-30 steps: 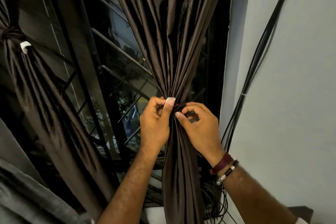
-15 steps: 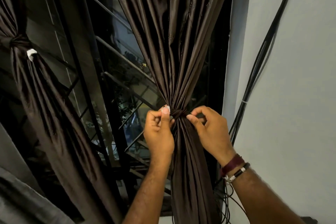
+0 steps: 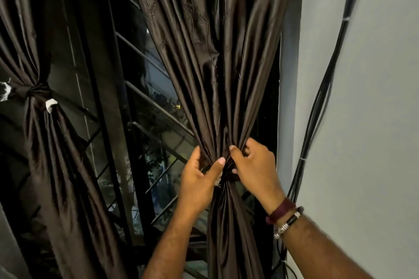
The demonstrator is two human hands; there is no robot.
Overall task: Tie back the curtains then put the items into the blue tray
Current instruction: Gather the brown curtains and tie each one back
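Both my hands are bunched on the right curtain [image 3: 217, 63] at its pinch point: left hand [image 3: 199, 179] and right hand [image 3: 254, 170] gripping the folds. The tie is mostly buried under my fingers. The left curtain [image 3: 52, 142] is already tied, partly cut off. Can't see any tray.

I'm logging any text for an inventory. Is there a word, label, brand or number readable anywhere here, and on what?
None can be read.
White tag on the tied left curtain: no print visible.
Right curtain, gripped by the left hand and right hand: embossed leaf pattern only, no lettering.
Wrist bands: no writing visible.
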